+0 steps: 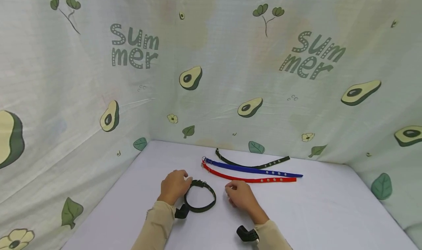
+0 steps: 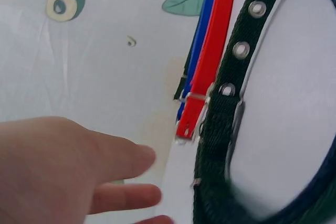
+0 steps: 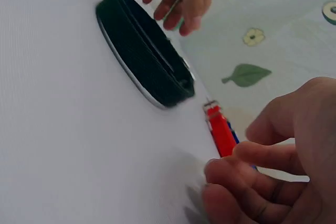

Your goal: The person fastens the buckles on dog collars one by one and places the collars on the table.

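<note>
Collar (image 1: 200, 209) sits looped on the table (image 1: 316, 206) between left hand (image 1: 175, 187) and right hand (image 1: 242, 195). The left's fingers hang relaxed just beside its left edge; the right's, apart from it, are loosely curled and empty. Red strap (image 1: 252, 180), blue strap (image 1: 244, 168) and dark strap (image 1: 278, 161) lie on the far side.
</note>
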Motion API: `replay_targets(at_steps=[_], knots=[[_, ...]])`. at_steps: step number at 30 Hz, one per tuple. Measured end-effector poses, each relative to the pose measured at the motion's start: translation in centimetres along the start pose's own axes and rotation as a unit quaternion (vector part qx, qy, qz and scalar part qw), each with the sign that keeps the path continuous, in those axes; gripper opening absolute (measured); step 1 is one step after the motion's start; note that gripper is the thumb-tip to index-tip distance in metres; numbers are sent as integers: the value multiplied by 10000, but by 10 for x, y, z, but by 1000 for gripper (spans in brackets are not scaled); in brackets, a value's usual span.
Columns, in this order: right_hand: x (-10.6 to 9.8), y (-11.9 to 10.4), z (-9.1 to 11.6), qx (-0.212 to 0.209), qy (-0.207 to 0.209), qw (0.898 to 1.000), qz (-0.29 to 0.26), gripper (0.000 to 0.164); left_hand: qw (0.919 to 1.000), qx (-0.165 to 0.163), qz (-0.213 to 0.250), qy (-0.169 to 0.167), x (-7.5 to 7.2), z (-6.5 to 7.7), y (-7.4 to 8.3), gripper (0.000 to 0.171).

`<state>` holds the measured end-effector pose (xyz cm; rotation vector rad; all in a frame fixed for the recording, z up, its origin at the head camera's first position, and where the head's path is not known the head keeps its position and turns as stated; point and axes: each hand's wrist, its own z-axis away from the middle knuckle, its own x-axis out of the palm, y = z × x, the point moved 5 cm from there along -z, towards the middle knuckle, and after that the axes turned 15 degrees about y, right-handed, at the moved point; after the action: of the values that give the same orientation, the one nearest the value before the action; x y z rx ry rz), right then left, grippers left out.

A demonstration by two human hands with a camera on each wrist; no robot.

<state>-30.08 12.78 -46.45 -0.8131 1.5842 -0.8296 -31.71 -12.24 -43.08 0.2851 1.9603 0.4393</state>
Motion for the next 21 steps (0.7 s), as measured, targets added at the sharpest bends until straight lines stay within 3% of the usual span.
replay_targets(at_steps=[5, 21], knots=[[-23, 6, -4, 140, 353, 9993, 30, 21, 9988, 327, 244, 287, 3, 1, 17, 21], [-68, 33, -11, 286, 859, 9929, 772, 19, 9884, 1252, 730, 458, 19, 12, 60, 14]])
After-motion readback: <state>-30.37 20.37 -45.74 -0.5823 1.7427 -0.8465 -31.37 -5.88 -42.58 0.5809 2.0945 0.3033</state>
